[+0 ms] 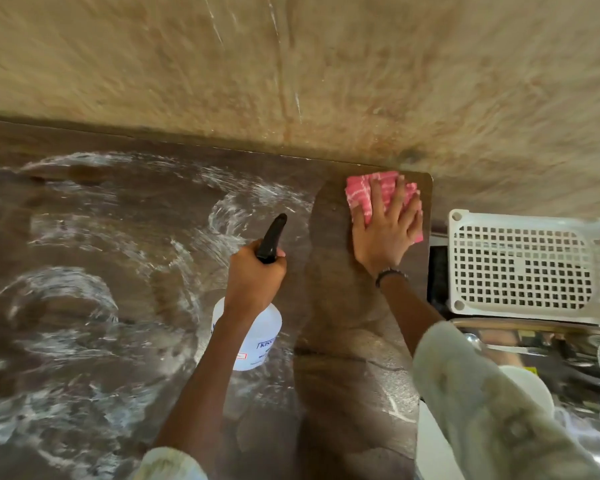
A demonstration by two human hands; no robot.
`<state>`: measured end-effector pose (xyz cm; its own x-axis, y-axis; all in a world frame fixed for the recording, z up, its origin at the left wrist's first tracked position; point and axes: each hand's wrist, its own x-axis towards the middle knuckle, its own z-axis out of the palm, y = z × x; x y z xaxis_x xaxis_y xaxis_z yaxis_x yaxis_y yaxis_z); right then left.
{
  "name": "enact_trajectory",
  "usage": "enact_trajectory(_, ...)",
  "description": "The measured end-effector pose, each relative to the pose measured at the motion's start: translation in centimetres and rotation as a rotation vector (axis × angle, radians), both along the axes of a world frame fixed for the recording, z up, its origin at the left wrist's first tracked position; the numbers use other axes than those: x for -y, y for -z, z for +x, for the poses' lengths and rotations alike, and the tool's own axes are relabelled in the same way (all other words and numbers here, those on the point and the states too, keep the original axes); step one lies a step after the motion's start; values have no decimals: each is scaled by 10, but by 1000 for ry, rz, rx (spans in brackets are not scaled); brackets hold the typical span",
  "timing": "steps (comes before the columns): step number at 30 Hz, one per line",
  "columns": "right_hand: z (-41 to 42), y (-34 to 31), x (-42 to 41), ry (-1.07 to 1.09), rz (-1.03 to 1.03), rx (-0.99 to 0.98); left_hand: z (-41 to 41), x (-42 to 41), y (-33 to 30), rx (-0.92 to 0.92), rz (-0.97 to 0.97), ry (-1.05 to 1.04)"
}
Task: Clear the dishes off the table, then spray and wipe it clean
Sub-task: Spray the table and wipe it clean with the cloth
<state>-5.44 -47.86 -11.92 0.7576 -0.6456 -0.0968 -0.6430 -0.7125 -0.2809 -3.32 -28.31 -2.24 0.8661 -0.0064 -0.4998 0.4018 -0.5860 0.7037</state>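
The dark brown table [340, 306] is covered on its left and middle with white foamy swirls [84, 299], while a strip on the right looks wiped. My left hand [257, 275] grips the black trigger head of a white spray bottle [253, 341], held over the table's middle. My right hand [388, 226] lies flat with spread fingers on a pink and white cloth [364, 192], pressing it onto the table's far right corner. No dishes stand on the table.
A tan wall [291, 64] runs along the table's far edge. A white plastic lattice basket [527, 265] sits just past the right edge. Below it, a steel tray [534, 344] holds shiny steel cups, spoons and a white dish.
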Motion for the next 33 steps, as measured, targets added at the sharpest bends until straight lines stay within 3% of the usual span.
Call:
enact_trajectory(2, 30, -1, -10, 43, 42, -44, 8, -10, 3, -8, -3, 34)
enact_trajectory(8, 26, 5, -47, -250, -58, 49, 28, -28, 9, 21, 41, 143)
enact_trajectory(14, 10, 3, -60, 22, -7, -1, 37, -35, 7, -27, 102, 274)
enact_trajectory(24, 11, 5, -58, -6, -53, -14, 49, -39, 6, -36, 48, 381)
enact_trajectory(33, 76, -4, -79, 26, 21, -93, 60, -64, 2, -27, 41, 274)
